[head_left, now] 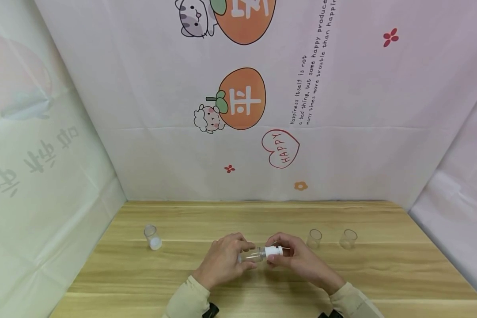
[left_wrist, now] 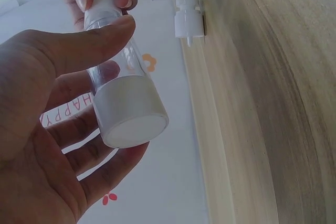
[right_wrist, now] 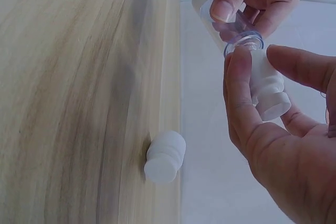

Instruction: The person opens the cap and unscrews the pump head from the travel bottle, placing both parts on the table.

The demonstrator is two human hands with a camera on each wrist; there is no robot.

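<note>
My left hand [head_left: 225, 257] holds a clear bottle [head_left: 252, 255] by its side, thumb on one face and fingers on the other. The bottle lies on a slant, and its white base [left_wrist: 131, 111] points towards the left wrist camera. At the neck end, my right hand [head_left: 296, 257] pinches a white pump head [right_wrist: 266, 82] between thumb and fingers. The pump head sits right at the bottle's clear rim [right_wrist: 245, 41]. A second white pump piece [right_wrist: 165, 156] rests on the table near the right hand.
One clear container with a white bottom [head_left: 153, 237] stands on the wooden table [head_left: 191, 221] at the left. Two clear caps [head_left: 314, 239] [head_left: 348, 239] stand at the right, beyond the right hand. A printed cloth [head_left: 163, 145] hangs behind the table.
</note>
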